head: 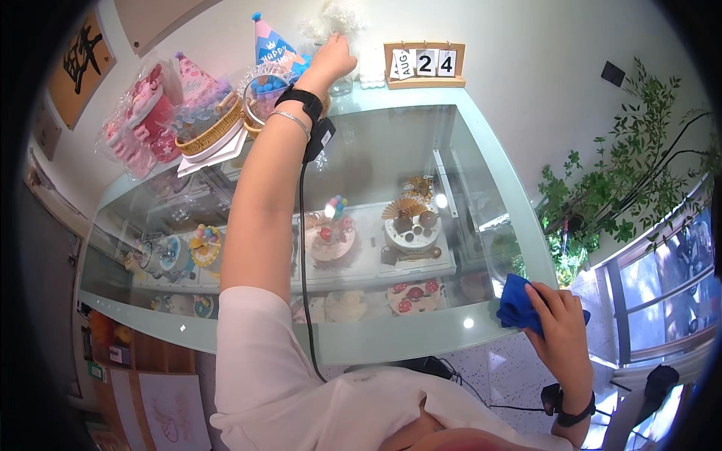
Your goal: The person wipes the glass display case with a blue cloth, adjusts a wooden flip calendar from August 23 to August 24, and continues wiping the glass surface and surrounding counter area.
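My left hand [334,56] reaches to the far edge of a glass display case [491,135], its fingers curled around the upper part of a clear glass vase [342,85]. White fluffy dried flowers [338,17] rise from the vase, just beyond the fingertips; the hand hides much of the vase. Over the case's near right corner, my right hand [555,318] grips a bunched blue cloth [519,304], which touches the pale glass border. Cakes show through the glass, one of them white with a gold fan topper [412,231].
A wooden flip calendar [426,83] stands right of the vase. Left of it are party hats [271,42], a wicker basket [211,132] and plastic-wrapped pink items [148,121]. A black cable [303,225] hangs beside my left arm across the case. Leafy branches [615,197] spread at the right.
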The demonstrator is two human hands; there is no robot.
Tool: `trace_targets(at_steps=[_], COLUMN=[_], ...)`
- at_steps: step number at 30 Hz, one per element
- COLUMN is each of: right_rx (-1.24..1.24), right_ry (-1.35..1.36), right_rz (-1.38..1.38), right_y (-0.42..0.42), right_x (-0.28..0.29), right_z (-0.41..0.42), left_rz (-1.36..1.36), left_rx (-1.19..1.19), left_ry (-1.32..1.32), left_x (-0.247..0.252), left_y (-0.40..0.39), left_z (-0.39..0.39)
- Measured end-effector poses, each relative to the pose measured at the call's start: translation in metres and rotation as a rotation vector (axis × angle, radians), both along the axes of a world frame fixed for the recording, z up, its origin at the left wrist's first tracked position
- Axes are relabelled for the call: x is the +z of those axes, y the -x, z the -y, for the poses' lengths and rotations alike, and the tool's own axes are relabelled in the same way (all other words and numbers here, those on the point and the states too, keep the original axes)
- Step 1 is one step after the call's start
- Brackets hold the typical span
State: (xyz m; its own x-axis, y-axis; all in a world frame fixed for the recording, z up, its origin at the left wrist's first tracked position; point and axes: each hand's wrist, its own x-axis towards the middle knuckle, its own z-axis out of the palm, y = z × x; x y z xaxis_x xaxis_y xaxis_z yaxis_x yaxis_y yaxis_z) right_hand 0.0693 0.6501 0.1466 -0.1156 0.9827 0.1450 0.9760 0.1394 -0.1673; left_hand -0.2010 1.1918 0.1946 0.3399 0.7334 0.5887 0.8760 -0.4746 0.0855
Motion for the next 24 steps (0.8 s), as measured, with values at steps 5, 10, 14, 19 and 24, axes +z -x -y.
trace_targets(at_steps=[5,10,14,19,24], right_rx=[-0.078,-0.111,-0.051,0.104,0.250], right_ry=[0.033,0.105,0.180,0.241,0.157], right_rz=[-0.010,0.050,0.110,0.258,0.327], right_y=[0.017,0.031,0.026,0.025,0.033], right_x=[0.008,0.021,0.031,0.049,0.085], right_z=[0.002,0.005,-0.005,-0.052,-0.111], left_rz=[-0.008,0.022,0.004,0.068,0.115], left_rx=[0.071,0.117,0.049,-0.022,-0.062], left_ry=[0.027,-0.012,-0.152,-0.286,-0.369], left_x=[0.003,0.000,-0.004,-0.008,-0.015], left_y=[0.000,0.009,0.013,0.015,0.024], left_z=[-0.014,-0.022,-0.028,-0.027,-0.014])
